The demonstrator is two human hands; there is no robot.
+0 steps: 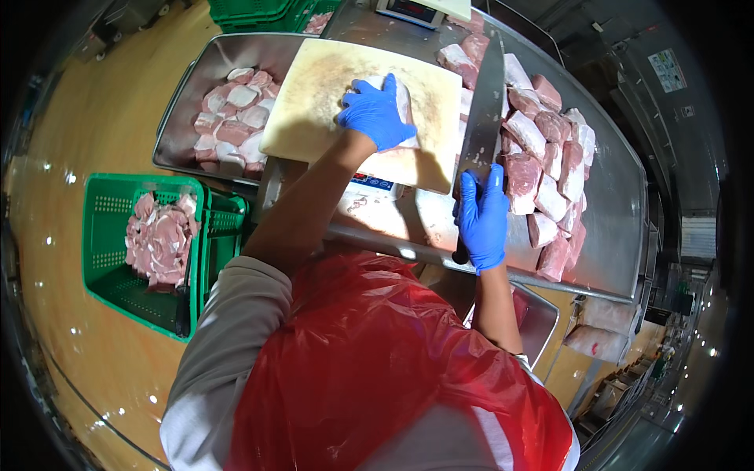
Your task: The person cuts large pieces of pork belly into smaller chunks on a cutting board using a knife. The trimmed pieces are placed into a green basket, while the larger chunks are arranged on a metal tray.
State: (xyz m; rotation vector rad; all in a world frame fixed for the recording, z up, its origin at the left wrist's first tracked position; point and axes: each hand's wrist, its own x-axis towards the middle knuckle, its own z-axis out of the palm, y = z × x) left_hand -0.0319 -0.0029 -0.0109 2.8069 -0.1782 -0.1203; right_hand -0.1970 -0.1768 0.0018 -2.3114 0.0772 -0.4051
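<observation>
My left hand (375, 114), in a blue glove, rests with fingers spread on top of a piece of raw meat (404, 106). Most of that piece is hidden under the hand; a pale edge shows to the right. It lies on a worn white cutting board (302, 98). In my blue-gloved right hand (482, 220) is a large knife (483, 110), gripped by its dark handle. The wide blade points away from me, just right of the board and apart from the meat under my left hand.
A pile of pork chunks (550, 157) lies on the steel table (616, 204) at right. Left of the board, a steel tub (177, 141) holds cut slices. A green crate (102, 235) with meat stands lower left. A scale (375, 184) shows below the board.
</observation>
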